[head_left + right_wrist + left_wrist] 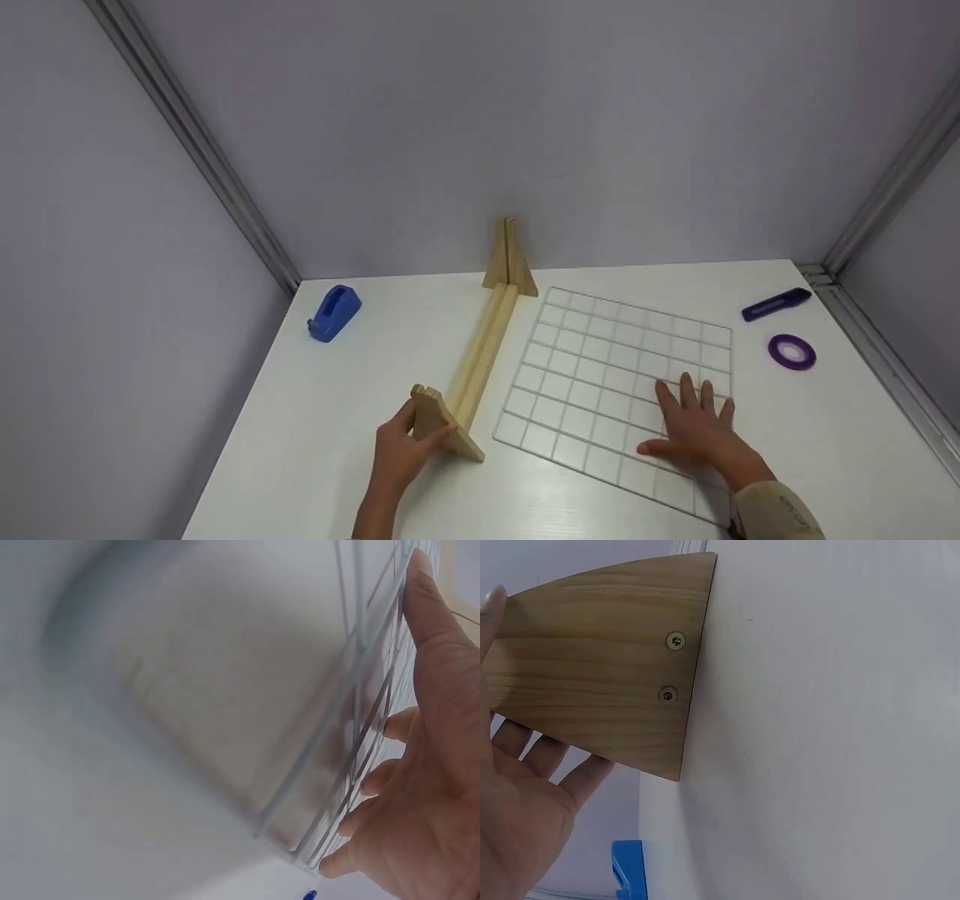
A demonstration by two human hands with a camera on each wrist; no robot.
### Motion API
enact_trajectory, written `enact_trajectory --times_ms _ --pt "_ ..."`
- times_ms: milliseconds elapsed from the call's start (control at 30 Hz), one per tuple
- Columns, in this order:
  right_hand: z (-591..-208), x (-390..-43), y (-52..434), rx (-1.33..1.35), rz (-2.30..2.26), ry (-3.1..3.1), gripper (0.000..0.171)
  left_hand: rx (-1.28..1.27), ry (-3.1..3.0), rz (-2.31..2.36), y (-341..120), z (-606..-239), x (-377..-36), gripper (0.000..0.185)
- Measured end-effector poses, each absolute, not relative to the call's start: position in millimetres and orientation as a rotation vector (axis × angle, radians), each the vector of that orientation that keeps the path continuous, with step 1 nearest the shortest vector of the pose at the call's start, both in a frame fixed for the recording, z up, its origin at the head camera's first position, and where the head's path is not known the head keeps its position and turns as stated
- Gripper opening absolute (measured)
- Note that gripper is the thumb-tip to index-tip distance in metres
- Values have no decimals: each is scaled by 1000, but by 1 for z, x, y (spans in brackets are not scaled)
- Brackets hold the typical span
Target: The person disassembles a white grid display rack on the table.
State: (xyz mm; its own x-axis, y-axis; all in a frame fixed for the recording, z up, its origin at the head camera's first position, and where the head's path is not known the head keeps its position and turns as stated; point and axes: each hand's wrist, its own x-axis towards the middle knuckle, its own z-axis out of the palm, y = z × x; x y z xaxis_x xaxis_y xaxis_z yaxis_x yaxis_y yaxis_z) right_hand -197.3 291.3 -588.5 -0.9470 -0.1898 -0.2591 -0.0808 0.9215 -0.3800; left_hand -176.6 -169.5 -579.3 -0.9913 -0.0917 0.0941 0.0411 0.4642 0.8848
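Note:
A wooden stand point(480, 352) runs front to back on the white table, with an upright, slotted end piece at each end. My left hand point(403, 448) grips the near end piece point(439, 424) between thumb and fingers. Two screw heads show on that piece's outer face point(592, 652) in the left wrist view. To the right of the stand, a white wire grid panel point(600, 397) lies flat. Spread fingers of my right hand point(694, 431) rest on the grid's right part, touching its wires point(352, 720) in the right wrist view.
A blue tape dispenser point(334, 313) stands at the back left. Toward the right edge lie a dark purple utility-knife-shaped tool point(776, 304) and a purple ring point(776, 361). Grey walls with metal rails point(195, 142) enclose the table's back and sides.

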Motion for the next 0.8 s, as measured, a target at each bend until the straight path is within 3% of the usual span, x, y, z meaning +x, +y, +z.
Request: enact_trajectory --times_ms 467,800 --pt "-578 -189 232 8 -615 2791 111 -266 -2532 -1712 -175 -564 -186 66" --pt "-586 -184 229 -39 -538 2816 107 -232 -2545 -1725 -172 -562 -185 58"
